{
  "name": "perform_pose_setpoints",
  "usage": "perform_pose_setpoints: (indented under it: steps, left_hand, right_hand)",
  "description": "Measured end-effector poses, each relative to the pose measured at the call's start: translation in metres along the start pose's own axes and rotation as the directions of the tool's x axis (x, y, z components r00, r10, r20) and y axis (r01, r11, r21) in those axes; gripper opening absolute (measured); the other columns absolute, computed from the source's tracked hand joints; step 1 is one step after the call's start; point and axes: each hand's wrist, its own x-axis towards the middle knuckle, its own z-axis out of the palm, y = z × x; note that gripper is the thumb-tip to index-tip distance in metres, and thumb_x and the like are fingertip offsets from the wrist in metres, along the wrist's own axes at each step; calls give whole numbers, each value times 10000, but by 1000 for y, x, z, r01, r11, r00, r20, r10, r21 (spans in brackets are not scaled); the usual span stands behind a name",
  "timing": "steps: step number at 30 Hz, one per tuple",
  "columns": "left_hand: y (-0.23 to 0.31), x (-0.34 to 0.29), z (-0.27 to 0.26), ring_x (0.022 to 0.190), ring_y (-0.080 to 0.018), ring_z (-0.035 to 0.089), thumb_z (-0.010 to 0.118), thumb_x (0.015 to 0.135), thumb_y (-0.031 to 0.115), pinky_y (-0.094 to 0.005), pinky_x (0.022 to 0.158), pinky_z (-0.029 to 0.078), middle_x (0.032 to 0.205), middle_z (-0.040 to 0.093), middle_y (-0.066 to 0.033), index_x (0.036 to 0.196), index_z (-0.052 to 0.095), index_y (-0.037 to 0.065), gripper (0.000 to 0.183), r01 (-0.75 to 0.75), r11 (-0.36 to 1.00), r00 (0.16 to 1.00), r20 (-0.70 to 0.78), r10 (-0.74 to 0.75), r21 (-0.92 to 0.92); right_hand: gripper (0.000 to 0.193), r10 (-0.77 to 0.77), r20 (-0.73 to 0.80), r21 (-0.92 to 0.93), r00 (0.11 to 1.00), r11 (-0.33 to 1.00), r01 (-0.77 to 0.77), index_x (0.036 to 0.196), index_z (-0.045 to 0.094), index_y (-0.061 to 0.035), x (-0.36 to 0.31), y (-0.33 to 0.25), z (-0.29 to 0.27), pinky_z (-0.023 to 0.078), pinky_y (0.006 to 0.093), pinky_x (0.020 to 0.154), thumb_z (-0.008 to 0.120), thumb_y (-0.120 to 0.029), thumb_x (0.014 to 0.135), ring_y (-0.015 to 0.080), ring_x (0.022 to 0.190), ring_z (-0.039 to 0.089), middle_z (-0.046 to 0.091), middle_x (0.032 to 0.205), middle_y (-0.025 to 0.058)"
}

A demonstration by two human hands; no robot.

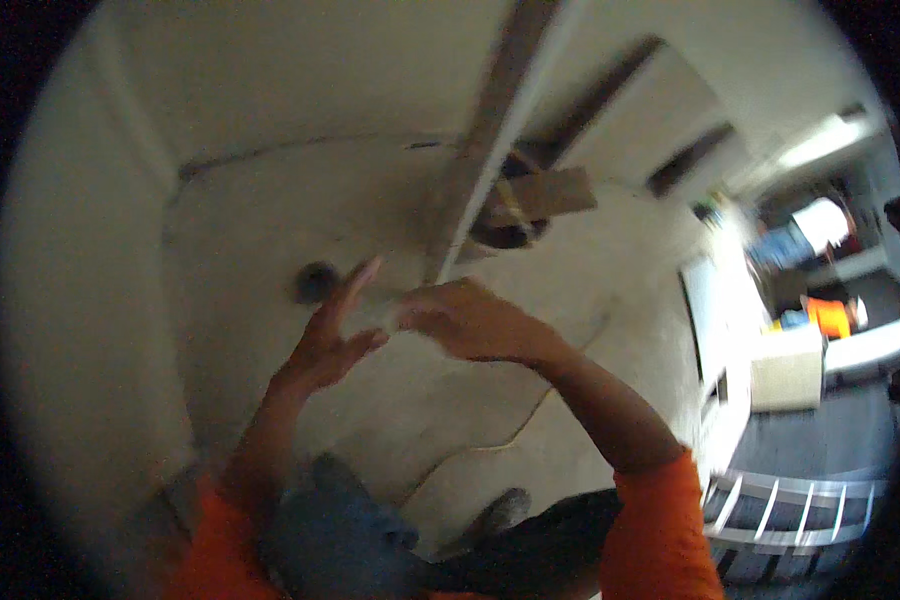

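Observation:
My left hand (335, 338) is raised over the floor, its thumb and fingers spread apart. Facing it, my right hand (475, 322) is bent inward, with its fingertips smeared by motion. A pale blur lies between the two hands; whether it is a held thing or just the floor, I cannot make out. Just beyond my left fingers, a small dark round thing (317, 283) sits on the floor. A long upright board (500, 140) with a pale edge comes down behind my right hand; no contact with it can be made out.
Farther off stands a dark bucket (510, 235) with a brown board piece (555, 193) across it. A large panel (650, 115) leans at the wall. A thin yellowish cord (480, 447) crosses the floor. Two people are beyond the bright opening at right, near a ladder-like frame (800, 510).

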Motion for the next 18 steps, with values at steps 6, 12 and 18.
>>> perform_pose_setpoints:
  steps: [6,12,18]
  left_hand:
    - [57,-19,-7,781,-126,600,698,886,318,-287,694,485,882,668,-63,1047,710,-22,377,95,995,994,48,-97,44]
    - [51,-124,17,698,-122,545,647,931,324,-273,638,439,791,634,-47,1021,708,-19,360,162,987,972,-175,-159,2]
    - [-6,-171,-9,837,-154,558,633,937,298,-286,700,469,1003,616,-65,1134,662,-29,383,296,941,851,-493,-182,162]
  right_hand:
    - [223,-74,194,-337,978,932,137,862,679,-1,9,-34,8,532,492,746,530,-163,902,409,844,668,679,880,224]
    - [192,-362,128,-398,923,834,383,804,691,-20,-35,-33,80,525,490,607,576,-166,851,366,752,681,675,788,188]
    - [167,-710,81,-450,699,600,661,783,684,-33,7,0,154,503,468,556,602,-173,822,348,680,655,663,761,171]
